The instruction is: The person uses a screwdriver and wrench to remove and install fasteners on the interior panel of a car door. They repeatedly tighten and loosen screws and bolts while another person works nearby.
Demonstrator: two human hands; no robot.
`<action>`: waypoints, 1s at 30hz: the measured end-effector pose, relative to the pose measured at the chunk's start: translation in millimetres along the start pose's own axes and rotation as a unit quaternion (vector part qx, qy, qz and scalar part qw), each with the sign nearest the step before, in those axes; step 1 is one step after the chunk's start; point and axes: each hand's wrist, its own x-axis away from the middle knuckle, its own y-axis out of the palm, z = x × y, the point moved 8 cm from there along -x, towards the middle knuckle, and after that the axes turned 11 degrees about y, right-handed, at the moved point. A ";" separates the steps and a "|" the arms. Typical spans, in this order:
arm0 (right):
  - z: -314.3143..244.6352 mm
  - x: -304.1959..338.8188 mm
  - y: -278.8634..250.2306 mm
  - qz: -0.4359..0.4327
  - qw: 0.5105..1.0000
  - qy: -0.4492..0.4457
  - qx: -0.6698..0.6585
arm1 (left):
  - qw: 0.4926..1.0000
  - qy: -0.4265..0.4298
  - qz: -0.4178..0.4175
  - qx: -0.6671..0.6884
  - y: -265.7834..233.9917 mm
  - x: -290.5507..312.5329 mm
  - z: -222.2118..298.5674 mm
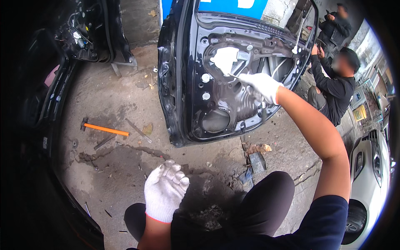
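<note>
Head view: looking down past two gloved hands at a stripped black car door [187, 100], which stands right in front of the right fingers and up and to the right of the left ones.
Right hand [262, 86]: arm stretched out, glove over the door's inner side. The fingers look closed on a thin dark rod [233, 76], though blur hides the exact grip, so don't ask me what kind it is.
Rod: pokes out to the left of those fingertips, near the lower edge of a white patch [225, 60]. I'd guess it's held that way so the tip leads and the knuckles stay clear of the metal.
Door: bare inner side faces the fingers, probably set like that so the holes and ribs are easy to get at.
Left hand [166, 187]: palm up, fingers loosely half-curled, nothing visible in them. Well apart from the door, so I'd call it resting.
Hammer [106, 129]: orange handle, on the ground up and to the left of the left fingers, maybe left there to stay handy.
Metal strip [138, 130]: also on the ground, between hammer and door, beyond the left fingertips.
Co-worker [335, 83]: dark clothes, crouched beyond the right fingers, hands near the door's far edge. Can't tell if they're touching it.
</note>
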 end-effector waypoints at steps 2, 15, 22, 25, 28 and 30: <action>-21.1 9.6 -5.3 0.179 0.915 -0.140 0.333 | 1.000 0.001 -0.003 0.000 0.7 -1.5 -0.5; -41.9 23.2 -4.3 0.182 0.919 -0.173 0.304 | 1.000 0.000 -0.006 0.003 -0.4 -2.9 -1.4; -1.8 -0.3 -8.1 -0.003 0.996 0.047 -0.074 | 1.000 -0.005 0.009 0.025 -0.5 -2.2 -0.9; -10.1 7.2 -0.8 -0.047 0.997 0.038 -0.051 | 1.000 0.000 0.009 0.014 -1.7 -2.2 -1.3; -50.5 37.0 -4.1 0.218 0.864 -0.163 0.424 | 1.000 -0.002 -0.013 -0.003 -0.1 -3.2 -3.8; -54.0 46.7 -10.4 0.262 0.900 -0.151 0.314 | 1.000 -0.003 -0.009 -0.004 -2.3 -4.5 -5.6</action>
